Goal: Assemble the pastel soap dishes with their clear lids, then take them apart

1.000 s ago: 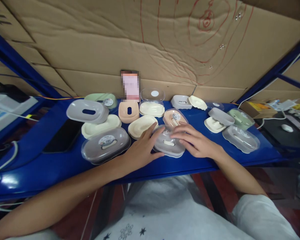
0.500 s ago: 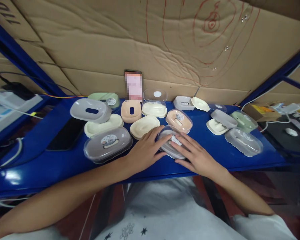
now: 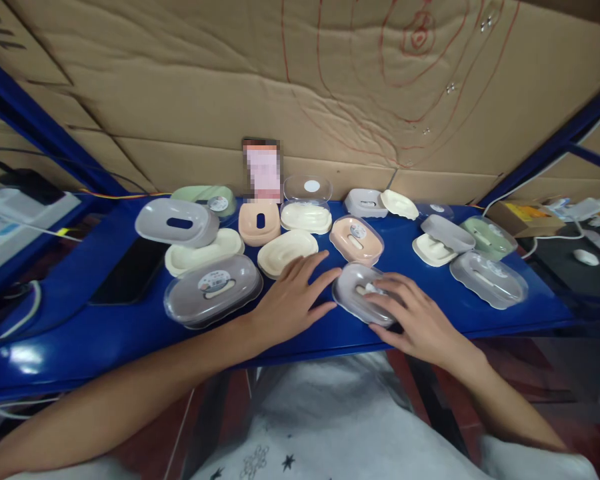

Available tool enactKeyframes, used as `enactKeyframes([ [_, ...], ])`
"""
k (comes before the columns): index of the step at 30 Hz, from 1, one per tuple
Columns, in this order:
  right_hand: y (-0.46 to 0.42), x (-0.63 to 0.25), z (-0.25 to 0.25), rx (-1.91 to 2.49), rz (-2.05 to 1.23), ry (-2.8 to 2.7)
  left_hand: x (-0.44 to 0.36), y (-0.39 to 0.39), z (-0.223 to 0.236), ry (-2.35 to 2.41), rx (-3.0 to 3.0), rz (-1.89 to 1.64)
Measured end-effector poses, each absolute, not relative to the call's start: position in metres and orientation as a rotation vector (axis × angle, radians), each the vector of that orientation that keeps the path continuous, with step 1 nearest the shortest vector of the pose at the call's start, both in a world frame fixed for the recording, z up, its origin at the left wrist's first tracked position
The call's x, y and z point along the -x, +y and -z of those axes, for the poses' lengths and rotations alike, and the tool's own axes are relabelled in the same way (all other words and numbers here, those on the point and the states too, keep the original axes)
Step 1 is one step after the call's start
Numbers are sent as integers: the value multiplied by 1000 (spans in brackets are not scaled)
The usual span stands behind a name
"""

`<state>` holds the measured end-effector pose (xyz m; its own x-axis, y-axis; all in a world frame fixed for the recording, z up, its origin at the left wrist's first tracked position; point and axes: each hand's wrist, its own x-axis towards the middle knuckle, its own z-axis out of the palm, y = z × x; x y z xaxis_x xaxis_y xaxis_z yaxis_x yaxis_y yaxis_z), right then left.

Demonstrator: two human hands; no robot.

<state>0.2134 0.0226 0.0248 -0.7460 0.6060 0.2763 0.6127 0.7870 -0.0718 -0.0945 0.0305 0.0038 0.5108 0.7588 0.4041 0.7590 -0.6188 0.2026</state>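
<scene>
A grey soap dish [image 3: 347, 293] with a clear lid and a label lies near the table's front edge. Over its right end curves my right hand [image 3: 415, 320], thumb at the near side and fingers across the lid, gripping it. My left hand [image 3: 293, 297] is open and holds nothing, fingers spread to the left of that dish and apart from it. Just beyond the left fingertips lies a cream oval tray [image 3: 285, 252]. Left of my left wrist is a larger grey soap dish [image 3: 213, 293] under a clear lid. Behind the gripped dish sits a peach lidded soap dish [image 3: 355, 240].
Grey, green and cream soap dish parts stand at the right, including a grey lidded one [image 3: 490, 280]. A grey slotted tray [image 3: 175, 223] and a black phone [image 3: 127, 273] lie left. A lit phone [image 3: 263, 170] leans on the cardboard wall [image 3: 205, 87] behind the blue table [image 3: 105, 340].
My left hand has come off the grey soap dish, which both hands touched before. The dish has shifted right and slightly nearer, with my right hand moving right along with it.
</scene>
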Motion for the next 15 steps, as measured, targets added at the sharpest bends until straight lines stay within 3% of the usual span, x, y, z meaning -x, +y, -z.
enactKeyframes([
  [7,30,-265,-40,1605,357,-2590,102,37,0,-1580,2607,610],
  [15,95,-248,-56,1376,330,-2658,105,33,-5,-1381,2854,663],
])
